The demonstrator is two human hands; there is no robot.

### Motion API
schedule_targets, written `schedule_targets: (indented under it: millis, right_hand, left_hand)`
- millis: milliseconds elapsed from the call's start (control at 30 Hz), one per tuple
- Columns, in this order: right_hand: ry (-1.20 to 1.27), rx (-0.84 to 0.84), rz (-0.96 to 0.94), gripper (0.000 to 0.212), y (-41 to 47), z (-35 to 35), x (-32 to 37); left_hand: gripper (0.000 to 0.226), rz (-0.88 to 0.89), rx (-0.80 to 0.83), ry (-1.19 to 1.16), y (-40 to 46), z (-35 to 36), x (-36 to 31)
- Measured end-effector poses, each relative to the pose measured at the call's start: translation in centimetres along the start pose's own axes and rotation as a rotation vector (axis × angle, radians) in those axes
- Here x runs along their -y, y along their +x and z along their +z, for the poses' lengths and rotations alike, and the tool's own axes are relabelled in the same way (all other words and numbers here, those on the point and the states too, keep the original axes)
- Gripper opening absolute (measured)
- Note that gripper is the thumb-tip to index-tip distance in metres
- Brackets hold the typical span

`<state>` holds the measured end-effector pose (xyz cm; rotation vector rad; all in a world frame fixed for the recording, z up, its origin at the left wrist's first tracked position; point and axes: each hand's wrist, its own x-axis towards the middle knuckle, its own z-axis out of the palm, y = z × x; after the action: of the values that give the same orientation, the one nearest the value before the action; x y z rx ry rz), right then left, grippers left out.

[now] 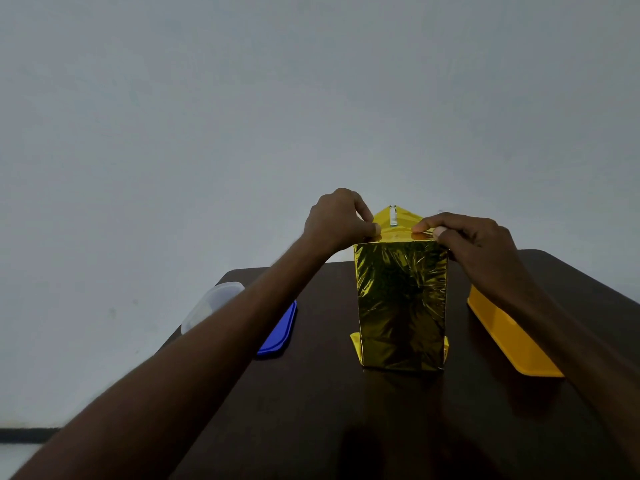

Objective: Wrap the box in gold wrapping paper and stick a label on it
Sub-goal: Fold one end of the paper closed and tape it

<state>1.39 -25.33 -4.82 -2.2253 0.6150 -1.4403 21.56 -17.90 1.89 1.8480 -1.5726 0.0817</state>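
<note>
Head view: box (pixel 401 303) upright on the dark surface (pixel 346 410), left hand (pixel 337 220) and right hand (pixel 474 237) fingers pinching its top gold flap (pixel 396 216); crease flat, evenly, before taping.

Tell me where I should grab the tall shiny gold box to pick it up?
Probably by its two narrow sides, about halfway up, one hand from the left and one from the right. The tall box wrapped in shiny gold paper stands upright on the dark table, and its top flap is still unfolded.
</note>
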Motion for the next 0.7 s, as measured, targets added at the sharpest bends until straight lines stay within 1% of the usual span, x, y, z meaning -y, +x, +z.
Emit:
schedule_targets:
  millis: [100,200,267,400,467,533,633,700]
  right_hand:
    - [0.005,-0.006,-0.012,0.028,0.0,0.1,-0.1]
    - [0.013,-0.018,-0.013,0.027,0.0,0.1,-0.3]
    - [0.015,-0.011,-0.008,0.027,0.0,0.0,-0.4]
    - [-0.008,-0.005,-0.028,0.027,0.1,0.0,-0.4]
    - [-0.021,-0.001,-0.034,0.027,0.0,0.1,-0.2]
    - [-0.024,0.000,-0.034,0.027,-0.1,0.1,0.0]
    - [-0.020,-0.011,-0.034,0.028,-0.1,0.2,-0.1]
    - [-0.024,-0.019,-0.030,0.027,-0.1,0.2,-0.2]
  left_hand:
    - [0.013,0.166,-0.006,0.043,-0.3,0.0,-0.5]
    - [0.021,0.331,0.005,0.093,-0.3,0.4,-0.8]
    - [0.025,0.397,0.015,0.114,-0.1,0.7,-0.8]
    - [0.023,0.482,0.015,0.203,-0.1,0.7,-0.5]
    - [0.024,0.513,0.022,0.246,-0.2,0.6,-0.5]
    - [0.025,0.514,0.018,0.343,-0.4,0.5,-0.8]
    - [0.030,0.438,-0.002,0.498,-1.3,0.2,-1.9]
    - [0.031,0.376,-0.044,0.508,-2.6,0.6,-2.6]
